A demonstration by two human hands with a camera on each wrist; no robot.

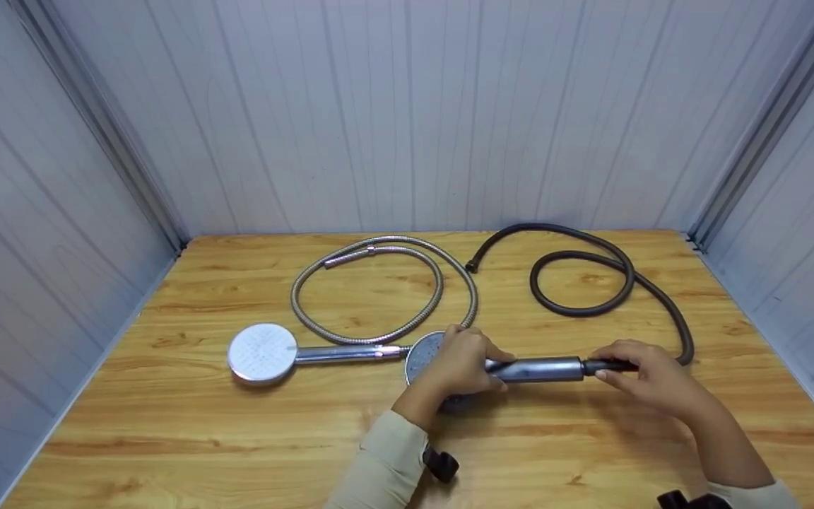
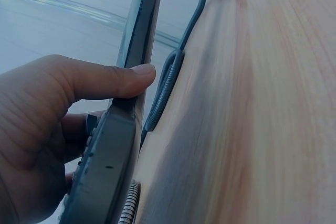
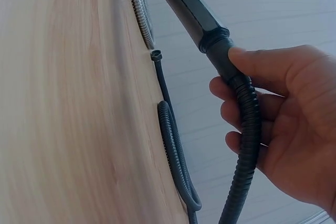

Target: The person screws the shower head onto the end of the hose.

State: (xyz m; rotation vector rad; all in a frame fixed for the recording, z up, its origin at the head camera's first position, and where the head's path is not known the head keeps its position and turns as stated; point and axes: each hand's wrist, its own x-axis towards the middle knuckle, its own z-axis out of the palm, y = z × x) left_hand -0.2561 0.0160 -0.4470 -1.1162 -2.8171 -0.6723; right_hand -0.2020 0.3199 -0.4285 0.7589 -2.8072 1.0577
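Observation:
My left hand (image 1: 465, 360) grips a dark grey shower head (image 1: 545, 369) where its handle meets the round spray face; in the left wrist view the thumb (image 2: 128, 80) lies across the handle. The spray face is partly covered by that hand. At the handle's end, my right hand (image 1: 651, 375) pinches the connector (image 3: 223, 59) of a black shower hose (image 3: 247, 129). Connector and handle end meet in line; how tightly they are joined I cannot tell. The head and handle appear held just above the table.
A chrome shower head (image 1: 262, 353) lies at the left, its silver hose (image 1: 474, 297) looped behind it. The black hose's free end (image 1: 473, 266) rests near the back of the wooden table (image 1: 237, 452). Pale panel walls (image 1: 407, 113) enclose the back and sides.

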